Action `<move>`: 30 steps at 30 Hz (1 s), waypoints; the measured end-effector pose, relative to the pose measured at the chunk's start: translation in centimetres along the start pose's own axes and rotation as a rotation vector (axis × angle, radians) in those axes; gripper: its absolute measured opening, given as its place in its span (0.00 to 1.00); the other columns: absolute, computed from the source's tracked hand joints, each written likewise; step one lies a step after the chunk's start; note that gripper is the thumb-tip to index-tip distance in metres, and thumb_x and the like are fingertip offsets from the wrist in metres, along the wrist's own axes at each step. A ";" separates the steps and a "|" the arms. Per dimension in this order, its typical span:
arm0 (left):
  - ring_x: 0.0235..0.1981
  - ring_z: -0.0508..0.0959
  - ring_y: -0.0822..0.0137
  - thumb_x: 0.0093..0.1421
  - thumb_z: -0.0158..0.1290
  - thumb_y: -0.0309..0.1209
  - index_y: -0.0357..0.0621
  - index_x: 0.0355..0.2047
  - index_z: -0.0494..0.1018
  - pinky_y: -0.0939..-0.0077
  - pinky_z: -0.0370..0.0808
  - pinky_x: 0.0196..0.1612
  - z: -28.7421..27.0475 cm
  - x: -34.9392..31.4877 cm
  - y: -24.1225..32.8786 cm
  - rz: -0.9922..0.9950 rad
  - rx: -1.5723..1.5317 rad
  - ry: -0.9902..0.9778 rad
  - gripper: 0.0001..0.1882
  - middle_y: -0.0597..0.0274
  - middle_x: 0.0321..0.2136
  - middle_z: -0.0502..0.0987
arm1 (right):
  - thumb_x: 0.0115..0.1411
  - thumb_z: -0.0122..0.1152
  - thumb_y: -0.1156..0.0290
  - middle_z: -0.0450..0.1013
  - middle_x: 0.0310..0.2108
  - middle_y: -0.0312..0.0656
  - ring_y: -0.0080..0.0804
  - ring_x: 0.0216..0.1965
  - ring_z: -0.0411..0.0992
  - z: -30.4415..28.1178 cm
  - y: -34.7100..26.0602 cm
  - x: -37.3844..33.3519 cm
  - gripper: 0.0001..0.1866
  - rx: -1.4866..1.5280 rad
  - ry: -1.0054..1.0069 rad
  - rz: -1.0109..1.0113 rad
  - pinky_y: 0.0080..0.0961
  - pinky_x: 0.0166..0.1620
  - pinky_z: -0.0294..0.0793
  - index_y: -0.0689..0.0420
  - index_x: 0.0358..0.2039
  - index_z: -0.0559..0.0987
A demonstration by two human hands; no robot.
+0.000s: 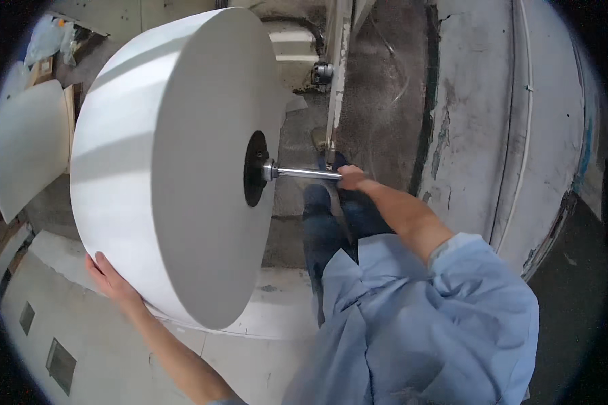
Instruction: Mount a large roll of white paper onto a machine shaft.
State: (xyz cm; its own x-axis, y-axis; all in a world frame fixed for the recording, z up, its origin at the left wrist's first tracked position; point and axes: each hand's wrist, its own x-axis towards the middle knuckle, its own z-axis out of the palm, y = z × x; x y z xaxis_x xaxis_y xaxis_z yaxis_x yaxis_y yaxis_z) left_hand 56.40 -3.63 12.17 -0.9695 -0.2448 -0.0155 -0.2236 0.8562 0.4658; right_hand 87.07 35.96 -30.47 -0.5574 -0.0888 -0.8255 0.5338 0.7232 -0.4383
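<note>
A large white paper roll [209,135] stands upright in front of me, its flat side turned toward the right. At its middle sits a black round hub [254,185] with a metal collar. A shiny metal shaft [307,173] sticks out of the hub to the right. Around the outer end of that shaft my right hand [351,177] is closed. My left hand [117,283] lies flat on the roll's curved near edge, thumb and fingers stretched out. What supports the roll at its far side is hidden.
Another white roll [30,145] stands farther left, near clear plastic bags [44,40]. A dark metal fitting [322,73] lies beyond the shaft beside an upright rail [339,81]. At the right rises a worn, peeling wall [476,101] with a pale cable [528,88]. A pale panel with square openings [94,351] is at lower left.
</note>
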 end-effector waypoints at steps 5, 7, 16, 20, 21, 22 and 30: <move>0.54 0.68 0.56 0.67 0.42 0.49 0.31 0.61 0.57 0.67 0.65 0.57 2.4 -3.3 5.1 -0.048 -0.033 0.016 0.34 0.44 0.58 0.64 | 0.48 0.64 0.64 0.74 0.37 0.56 0.54 0.43 0.73 -1.7 4.7 -0.1 0.18 0.010 0.066 -0.021 0.44 0.47 0.72 0.60 0.39 0.78; 0.54 0.68 0.56 0.67 0.42 0.49 0.31 0.61 0.58 0.66 0.65 0.57 2.4 -4.4 6.0 -0.089 -0.063 0.028 0.34 0.44 0.58 0.63 | 0.49 0.64 0.65 0.74 0.38 0.56 0.54 0.43 0.73 -2.0 4.9 -0.8 0.18 0.148 0.154 0.046 0.44 0.47 0.71 0.60 0.40 0.77; 0.56 0.66 0.48 0.66 0.46 0.47 0.28 0.59 0.59 0.60 0.62 0.59 2.6 -6.7 5.7 0.179 0.113 0.129 0.33 0.38 0.55 0.65 | 0.52 0.64 0.63 0.74 0.43 0.53 0.49 0.47 0.72 -4.8 5.4 -6.7 0.21 0.258 0.264 0.168 0.42 0.49 0.71 0.57 0.45 0.77; 0.56 0.66 0.45 0.64 0.49 0.48 0.28 0.58 0.60 0.59 0.61 0.59 2.6 -6.8 7.6 0.114 0.144 0.163 0.35 0.36 0.55 0.65 | 0.54 0.61 0.60 0.76 0.40 0.51 0.48 0.42 0.74 -6.3 6.1 -7.8 0.18 0.168 0.230 0.046 0.38 0.45 0.72 0.59 0.42 0.79; 0.56 0.66 0.45 0.64 0.49 0.48 0.28 0.58 0.60 0.59 0.61 0.59 2.1 -6.7 7.2 0.101 0.148 0.198 0.35 0.36 0.55 0.65 | 0.54 0.61 0.60 0.76 0.40 0.51 0.48 0.42 0.74 -6.5 5.1 -7.8 0.18 0.152 0.230 0.012 0.38 0.45 0.72 0.59 0.42 0.79; 0.57 0.66 0.46 0.64 0.49 0.47 0.26 0.58 0.61 0.61 0.61 0.60 2.0 -6.7 6.4 0.123 0.167 0.196 0.35 0.37 0.56 0.65 | 0.55 0.60 0.60 0.76 0.39 0.51 0.46 0.40 0.75 -6.6 4.2 -8.3 0.18 0.162 0.187 0.022 0.37 0.44 0.72 0.60 0.41 0.79; 0.59 0.63 0.43 0.59 0.56 0.40 0.30 0.55 0.64 0.54 0.59 0.62 1.4 -13.4 4.7 0.324 -0.028 0.380 0.31 0.37 0.55 0.66 | 0.63 0.53 0.63 0.76 0.36 0.47 0.36 0.35 0.76 -8.8 -8.0 -13.6 0.16 0.293 0.209 -0.280 0.34 0.39 0.74 0.61 0.44 0.76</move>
State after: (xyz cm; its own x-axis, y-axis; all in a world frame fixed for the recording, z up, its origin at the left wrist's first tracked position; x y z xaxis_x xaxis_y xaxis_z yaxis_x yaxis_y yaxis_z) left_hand 68.23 4.32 13.37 -0.8823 -0.1213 0.4549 0.0906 0.9044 0.4169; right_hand 84.77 37.38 -12.57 -0.8061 -0.0914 -0.5847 0.4851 0.4637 -0.7414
